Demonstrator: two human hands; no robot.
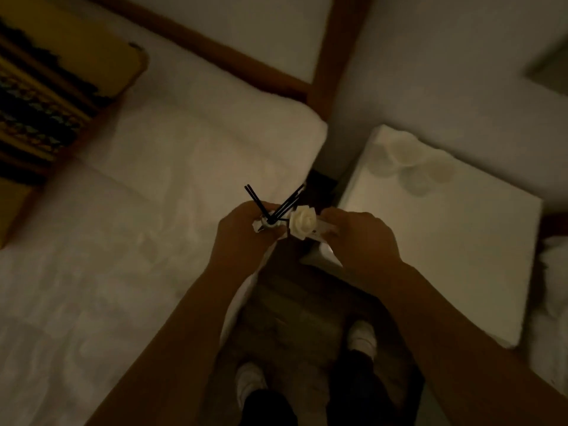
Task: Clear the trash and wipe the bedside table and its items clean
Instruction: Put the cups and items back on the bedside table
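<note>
Between bed and bench, a diffuser [270, 222] with black reeds [285, 201] and a white rose [302, 222] is held in mid-air above the floor gap, just beside the bench's [445, 256] near-left corner. Left hand [242, 238], on the bed side of the diffuser, curls its fingers round the small base where the reeds meet. Right hand [359, 238], on the bench side, pinches something pale just past the rose, probably a wipe or a tag; dim light and blur leave that unclear. Farther from the diffuser, toward the wall, faint round rings [408, 167] mark the bench top, which looks otherwise wiped or still waiting its turn. White bed [138, 195] spreads away on the diffuser's other side, with a patterned cushion [46, 96] at its far corner. Below the diffuser stand two white shoes [362, 336] on the floor.

Judged from here, the risk lies in tilt: the base sits small in the grip, and any lean could slide reeds out or spill scented oil onto the sheets. Rubbing hard near the rose could also knock it loose.
</note>
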